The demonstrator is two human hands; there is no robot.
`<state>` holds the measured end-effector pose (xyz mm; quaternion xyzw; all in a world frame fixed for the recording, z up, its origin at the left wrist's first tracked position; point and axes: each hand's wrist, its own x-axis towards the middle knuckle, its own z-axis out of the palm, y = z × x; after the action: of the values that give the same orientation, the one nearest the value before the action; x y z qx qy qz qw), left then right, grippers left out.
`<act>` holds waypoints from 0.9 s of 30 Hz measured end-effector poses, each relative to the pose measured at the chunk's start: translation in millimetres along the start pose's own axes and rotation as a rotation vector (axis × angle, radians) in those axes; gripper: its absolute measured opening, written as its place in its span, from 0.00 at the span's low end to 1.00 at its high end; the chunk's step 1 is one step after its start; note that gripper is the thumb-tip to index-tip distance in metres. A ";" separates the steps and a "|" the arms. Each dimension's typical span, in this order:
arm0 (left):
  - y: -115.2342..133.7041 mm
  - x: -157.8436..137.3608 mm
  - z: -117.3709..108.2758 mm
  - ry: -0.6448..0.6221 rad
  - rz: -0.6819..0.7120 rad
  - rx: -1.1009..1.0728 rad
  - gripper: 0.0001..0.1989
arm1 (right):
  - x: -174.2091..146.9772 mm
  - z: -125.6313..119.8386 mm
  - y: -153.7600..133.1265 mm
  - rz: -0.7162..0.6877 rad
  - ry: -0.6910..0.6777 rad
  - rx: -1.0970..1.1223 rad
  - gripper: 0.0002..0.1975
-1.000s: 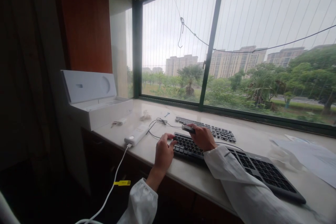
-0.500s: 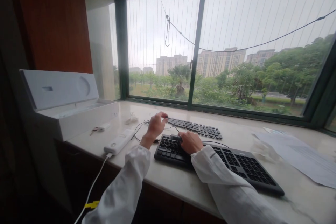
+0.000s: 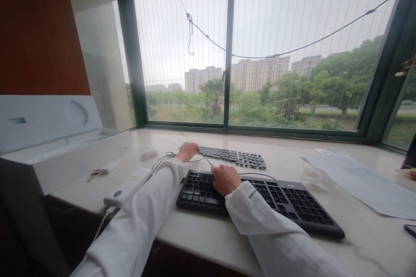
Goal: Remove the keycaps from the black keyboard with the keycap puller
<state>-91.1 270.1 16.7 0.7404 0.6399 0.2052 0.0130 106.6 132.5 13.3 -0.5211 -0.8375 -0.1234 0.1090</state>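
The long black plastic keyboard [image 3: 282, 197], its bed mostly without caps, lay flat on the pale, veined stone counter [image 3: 186, 233]. Taking it as the dial's centre, the green-framed glass window [image 3: 229, 52] stood at twelve o'clock. It looked light and stiff to me, smooth enough to skate on that polished surface; I'd have steadied it by its rims at three and nine rather than lean on the bared bed. Around eleven o'clock, apart from it, small dark plastic keycaps [image 3: 232, 156] lay in rows. Each seemed hard and nearly weightless, best pinched by opposite sides and easily knocked out of line.

The left arm, in a loose white sleeve [image 3: 139, 212], stretched from seven o'clock toward eleven. The left hand [image 3: 187, 151] was palm down, fingertips at the rows' left end; I couldn't tell whether they gripped a cap. The right forearm, white-sleeved too, came from five o'clock across the near rim. The right hand [image 3: 225, 178] bent over the keyboard's left portion, fingers curled; whether they pinched anything underneath was hidden.
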 end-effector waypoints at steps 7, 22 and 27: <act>-3.1 16.5 19.3 -0.038 0.038 0.079 0.08 | 0.5 2.0 -0.1 -0.004 0.021 0.023 0.09; -7.4 21.9 31.3 -0.050 0.065 0.071 0.14 | 1.3 2.3 -1.5 0.007 -0.003 0.030 0.10; -2.5 17.3 27.0 -0.042 0.049 0.067 0.12 | 0.5 0.0 -1.6 0.003 -0.031 0.016 0.10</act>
<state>-83.2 293.6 -3.8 0.7599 0.6279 0.1682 -0.0033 104.9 132.3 13.3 -0.5231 -0.8393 -0.1085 0.1005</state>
